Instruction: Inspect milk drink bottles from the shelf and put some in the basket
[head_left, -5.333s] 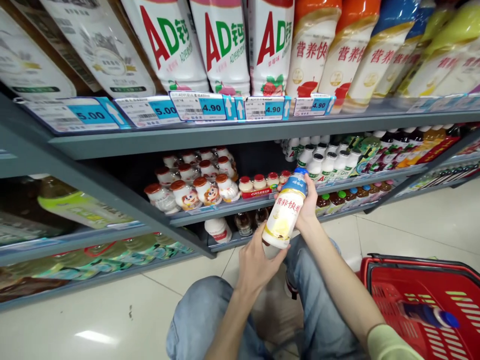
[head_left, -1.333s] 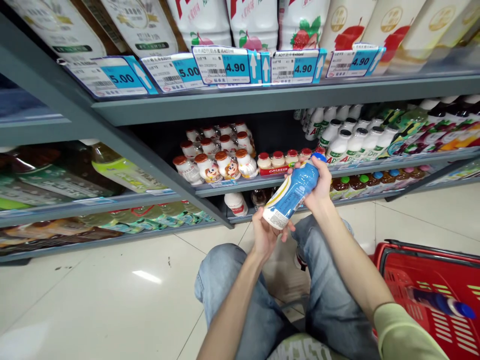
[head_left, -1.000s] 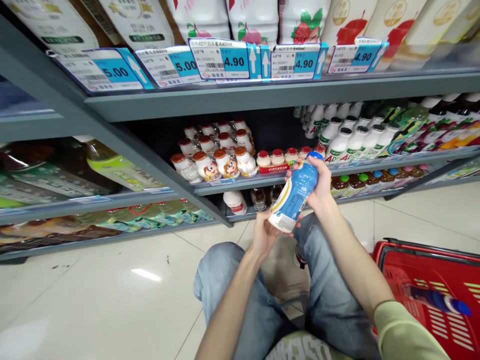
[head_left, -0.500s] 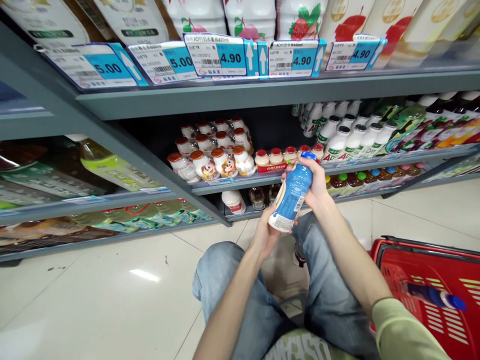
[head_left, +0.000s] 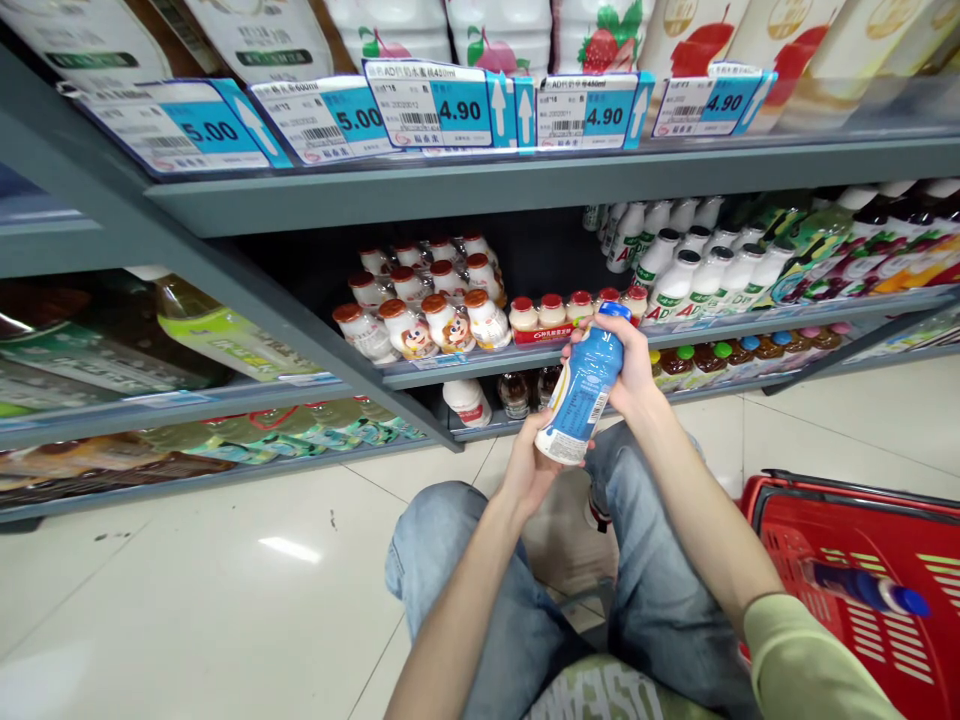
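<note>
I hold a blue-and-white drink bottle [head_left: 583, 392] with a blue cap, tilted, in front of a grey store shelf. My right hand [head_left: 634, 372] wraps around its upper part near the cap. My left hand [head_left: 530, 470] cups its base from below, fingers closed on it. The side with small print faces me. I am crouched, with my knees in blue jeans below the bottle.
A red shopping basket [head_left: 862, 520] stands on the tiled floor at my right with a blue bottle [head_left: 862, 590] lying in it. Small red-capped bottles [head_left: 427, 315] and white bottles [head_left: 690, 270] fill the grey shelf [head_left: 525, 185]. Blue price tags [head_left: 442, 105] line its edge.
Over the last seconds the bottle has been turned in my hands, from its yellow front to its blue printed back. In the last half second it has barely moved.
</note>
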